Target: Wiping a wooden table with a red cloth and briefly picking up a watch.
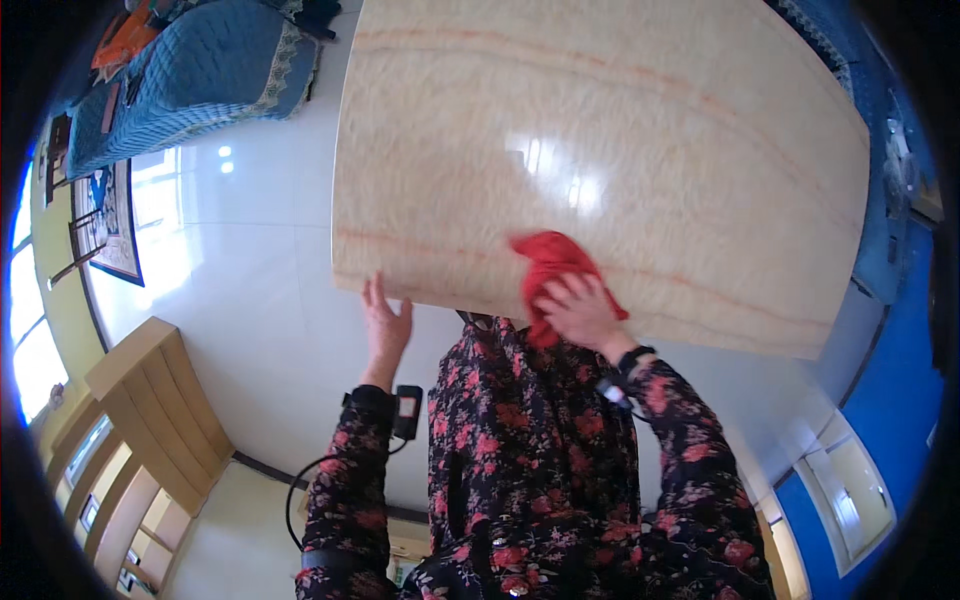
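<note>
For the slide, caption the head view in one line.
Right hand presses a red cloth on a glossy marbled tabletop; left hand rests at its edge.

one marble-patterned tabletop (620, 130), one red cloth (548, 262), two hands (386, 328) (580, 310), one blue quilted sofa (190, 70)

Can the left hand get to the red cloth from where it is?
Probably yes. The left hand rests on the table edge, and only bare tabletop lies between it and the red cloth under the right hand.
</note>
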A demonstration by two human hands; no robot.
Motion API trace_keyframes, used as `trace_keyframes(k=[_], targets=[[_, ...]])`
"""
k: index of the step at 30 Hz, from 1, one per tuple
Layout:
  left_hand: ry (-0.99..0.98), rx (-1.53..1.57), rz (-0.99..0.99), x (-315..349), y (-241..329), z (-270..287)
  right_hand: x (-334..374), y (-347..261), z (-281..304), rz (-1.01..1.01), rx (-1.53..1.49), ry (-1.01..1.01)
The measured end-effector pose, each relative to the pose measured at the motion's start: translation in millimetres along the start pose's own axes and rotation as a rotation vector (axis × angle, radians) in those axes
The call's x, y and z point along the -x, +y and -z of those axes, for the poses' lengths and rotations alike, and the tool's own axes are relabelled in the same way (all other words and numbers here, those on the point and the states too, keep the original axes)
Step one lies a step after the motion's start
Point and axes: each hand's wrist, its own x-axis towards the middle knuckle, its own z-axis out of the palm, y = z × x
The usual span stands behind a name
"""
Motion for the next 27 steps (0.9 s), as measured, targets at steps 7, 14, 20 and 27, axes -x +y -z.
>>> trace_keyframes(k=[7,14,20,27], targets=[[-0.139,-0.126,0.203,-35,2,16,2,101,31,-0.74,0.369,0.178],[-0.11,-0.133,0.122,-35,-4,14,-184,-4,10,-0.444,0.144,0.212],[-0.274,-0.079,0.187,-39,-10,25,-69,-38,-12,0.127,-0.062,0.068],[-0.21,-0.161,0.139,-30,12,24,52,89,30,-0.598,0.278,0.048]])
